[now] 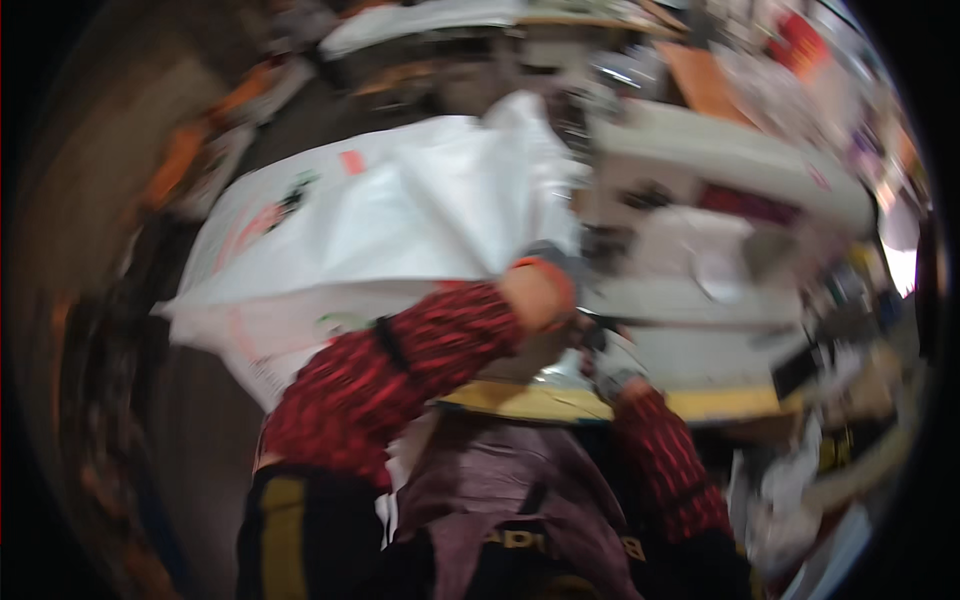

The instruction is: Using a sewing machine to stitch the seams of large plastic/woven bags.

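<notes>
A large white sack [400, 215] with red and green print spreads, creased, across the left and middle of the work surface. At its right edge is my left hand [555, 272], in a grey glove with an orange cuff; its fingers are smeared and partly hidden. My right hand [615, 372], also gloved, is lower and nearer to me, by the table's yellow front edge [540, 400]. Its fingers look curled around something small and dark that blur hides. Just right of both hands stands a pale sewing machine [730, 150], its arm reaching toward the right.
Plastic bags [785, 490] hang or lie at the lower right beside the table. Behind the machine is a brown cardboard piece [705, 85] among mixed clutter. Another white sheet or sack [420, 25] lies at the far side. A mauve apron [500, 480] covers my lap.
</notes>
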Demonstrator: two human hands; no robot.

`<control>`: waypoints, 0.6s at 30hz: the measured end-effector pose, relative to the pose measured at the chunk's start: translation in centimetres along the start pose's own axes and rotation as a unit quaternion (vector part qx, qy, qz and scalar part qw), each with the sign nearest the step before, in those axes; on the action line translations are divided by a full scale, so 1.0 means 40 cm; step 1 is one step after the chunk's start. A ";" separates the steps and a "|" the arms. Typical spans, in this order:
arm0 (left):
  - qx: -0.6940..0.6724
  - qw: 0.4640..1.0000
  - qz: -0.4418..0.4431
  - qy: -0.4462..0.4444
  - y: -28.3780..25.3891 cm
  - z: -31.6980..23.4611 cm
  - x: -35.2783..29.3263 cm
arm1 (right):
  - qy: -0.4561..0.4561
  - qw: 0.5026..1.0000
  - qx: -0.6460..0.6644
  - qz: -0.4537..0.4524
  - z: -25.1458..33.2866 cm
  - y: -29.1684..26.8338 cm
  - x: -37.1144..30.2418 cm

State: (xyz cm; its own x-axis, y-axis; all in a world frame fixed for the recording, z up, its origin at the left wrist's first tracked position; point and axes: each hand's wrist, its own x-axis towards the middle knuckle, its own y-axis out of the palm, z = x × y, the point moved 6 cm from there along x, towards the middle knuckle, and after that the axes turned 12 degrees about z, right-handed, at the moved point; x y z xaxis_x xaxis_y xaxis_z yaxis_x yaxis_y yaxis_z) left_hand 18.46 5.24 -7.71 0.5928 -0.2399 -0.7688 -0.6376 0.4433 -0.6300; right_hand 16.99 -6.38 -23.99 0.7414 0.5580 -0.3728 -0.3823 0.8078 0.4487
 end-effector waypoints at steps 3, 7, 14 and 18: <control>0.133 0.887 -0.418 -0.145 0.029 0.217 0.044 | 0.059 0.998 0.004 0.002 0.085 0.153 -0.060; 0.060 0.950 -0.220 -0.212 -0.070 0.255 -0.084 | -0.044 0.996 0.051 0.061 0.099 0.138 -0.085; 0.078 0.874 -0.442 -0.186 -0.030 0.137 -0.574 | -0.329 0.862 -0.380 0.063 0.389 0.280 -0.172; 0.051 0.754 -0.640 -0.137 0.067 0.079 -0.813 | -0.511 0.631 -0.571 0.120 0.544 0.614 -0.308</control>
State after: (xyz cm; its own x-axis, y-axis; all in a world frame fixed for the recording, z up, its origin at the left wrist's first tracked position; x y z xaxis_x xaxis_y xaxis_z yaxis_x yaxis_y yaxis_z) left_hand -0.98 16.96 15.93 0.7792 -0.3459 0.5227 0.5763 0.0676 -0.8144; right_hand 10.47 2.43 9.30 0.3311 0.7476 0.5757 -0.2665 0.6594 -0.7030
